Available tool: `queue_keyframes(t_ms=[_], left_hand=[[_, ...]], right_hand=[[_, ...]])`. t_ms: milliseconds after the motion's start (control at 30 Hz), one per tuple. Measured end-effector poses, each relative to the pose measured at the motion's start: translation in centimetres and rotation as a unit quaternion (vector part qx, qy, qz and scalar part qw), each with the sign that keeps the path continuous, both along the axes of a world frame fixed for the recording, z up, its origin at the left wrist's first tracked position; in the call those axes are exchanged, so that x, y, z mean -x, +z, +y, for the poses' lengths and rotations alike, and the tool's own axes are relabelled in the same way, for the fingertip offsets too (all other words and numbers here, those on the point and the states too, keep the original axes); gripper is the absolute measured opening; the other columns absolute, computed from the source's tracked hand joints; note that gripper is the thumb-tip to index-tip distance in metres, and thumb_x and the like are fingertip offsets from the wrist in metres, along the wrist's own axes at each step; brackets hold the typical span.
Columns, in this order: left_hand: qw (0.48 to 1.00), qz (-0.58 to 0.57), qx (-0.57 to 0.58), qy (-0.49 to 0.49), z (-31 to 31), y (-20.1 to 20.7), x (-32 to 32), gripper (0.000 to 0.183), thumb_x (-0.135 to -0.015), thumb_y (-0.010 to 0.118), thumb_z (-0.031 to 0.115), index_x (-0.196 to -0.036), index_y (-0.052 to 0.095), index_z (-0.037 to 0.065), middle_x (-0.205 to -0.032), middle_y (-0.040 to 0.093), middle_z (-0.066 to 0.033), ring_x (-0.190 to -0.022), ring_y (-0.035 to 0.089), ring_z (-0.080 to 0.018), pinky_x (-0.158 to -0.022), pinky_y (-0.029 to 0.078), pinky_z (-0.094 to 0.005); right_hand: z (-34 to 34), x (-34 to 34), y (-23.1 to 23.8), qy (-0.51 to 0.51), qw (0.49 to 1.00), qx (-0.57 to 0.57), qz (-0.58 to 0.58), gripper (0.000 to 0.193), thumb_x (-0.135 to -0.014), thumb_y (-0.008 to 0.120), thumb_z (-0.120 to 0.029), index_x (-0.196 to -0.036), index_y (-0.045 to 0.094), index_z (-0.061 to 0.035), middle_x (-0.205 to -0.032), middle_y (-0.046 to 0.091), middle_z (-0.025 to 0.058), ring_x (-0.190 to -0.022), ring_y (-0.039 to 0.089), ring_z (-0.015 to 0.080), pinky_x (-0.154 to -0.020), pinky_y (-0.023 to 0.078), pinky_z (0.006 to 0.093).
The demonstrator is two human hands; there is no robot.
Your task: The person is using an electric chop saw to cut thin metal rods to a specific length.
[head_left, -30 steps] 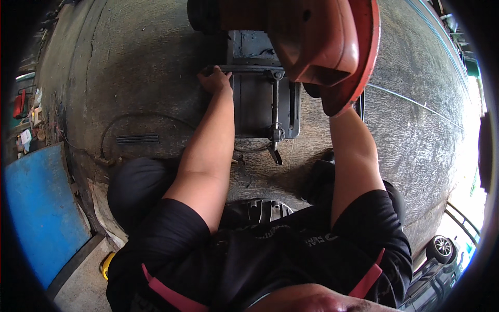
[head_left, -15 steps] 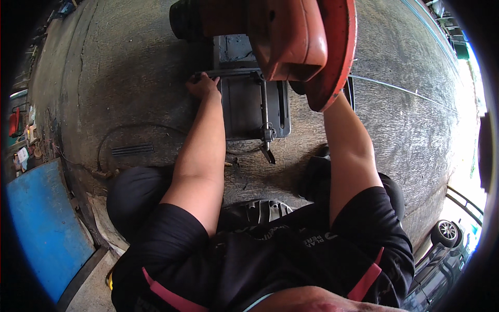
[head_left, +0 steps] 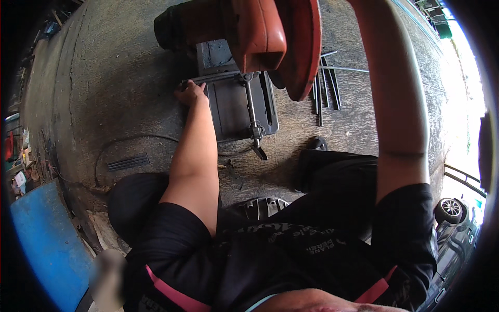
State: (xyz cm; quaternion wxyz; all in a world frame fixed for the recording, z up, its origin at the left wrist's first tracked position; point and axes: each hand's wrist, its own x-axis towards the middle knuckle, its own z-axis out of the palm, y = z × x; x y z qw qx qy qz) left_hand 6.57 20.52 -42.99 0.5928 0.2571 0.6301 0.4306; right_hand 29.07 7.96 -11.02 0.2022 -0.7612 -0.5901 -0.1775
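A red cut-off saw [head_left: 258, 39] stands on the floor in front of me, its round red blade guard [head_left: 307, 52] on the right and its dark motor end on the left. Across its grey base [head_left: 228, 112] lies a thin metal bar [head_left: 218, 77]. My left hand [head_left: 191, 93] is closed around the bar's left end, beside the base. A clamp screw [head_left: 251, 106] with a bent handle runs along the base toward me. My right arm [head_left: 397, 78] stretches up past the right side of the guard; its hand is beyond the upper edge of the picture.
Several thin metal lengths [head_left: 326, 86] lie on the floor right of the saw, and a few short dark strips [head_left: 128, 163] on the left. A cable [head_left: 130, 137] curves along the floor. A blue panel [head_left: 49, 244] is at lower left; a parked car [head_left: 457, 244] at lower right.
My right arm has swung out from behind the guard, up and to the right. The view has shifted, uncovering metal lengths on the floor. My left hand stays at the bar's end.
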Motion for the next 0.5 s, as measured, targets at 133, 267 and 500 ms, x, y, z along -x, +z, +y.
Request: queue_keyframes(t_ms=[133,267,500], left_hand=[[1.000,0.005,-0.004,0.004,0.1,-0.1,-0.1,0.043,-0.086,0.055,-0.002,-0.125,0.037,0.004,-0.123,0.045,-0.0217,-0.104,0.056,-0.0350,-0.072,0.062,-0.0445],[1.000,-0.005,-0.006,-0.013,0.5,-0.6,0.2,0.042,-0.086,0.054,-0.003,-0.124,0.038,0.004,-0.123,0.045,-0.0211,-0.103,0.056,-0.0361,-0.072,0.062,-0.0458],[1.000,0.003,-0.011,-0.002,-0.2,1.3,0.0,0.042,-0.085,0.055,-0.005,-0.123,0.039,0.003,-0.123,0.045,-0.0202,-0.104,0.056,-0.0364,-0.072,0.061,-0.0496]], right_hand=[[-2.0,2.5,-0.2,0.023,0.998,-0.026,-0.051,0.034,-0.076,0.057,-0.006,-0.110,0.058,0.0028,-0.118,0.053,0.0190,-0.112,0.043,0.0390,-0.101,0.035,0.0432],[-3.6,4.3,-0.5,0.028,0.998,-0.053,-0.003,0.041,-0.071,0.053,0.001,-0.113,0.054,0.0052,-0.115,0.052,0.0196,-0.110,0.043,0.0385,-0.099,0.036,0.0435],[-5.7,8.0,-1.4,0.002,0.990,-0.123,0.074,0.051,-0.076,0.053,0.000,-0.126,0.044,-0.0007,-0.121,0.045,0.0212,-0.115,0.040,0.0386,-0.101,0.034,0.0432]])
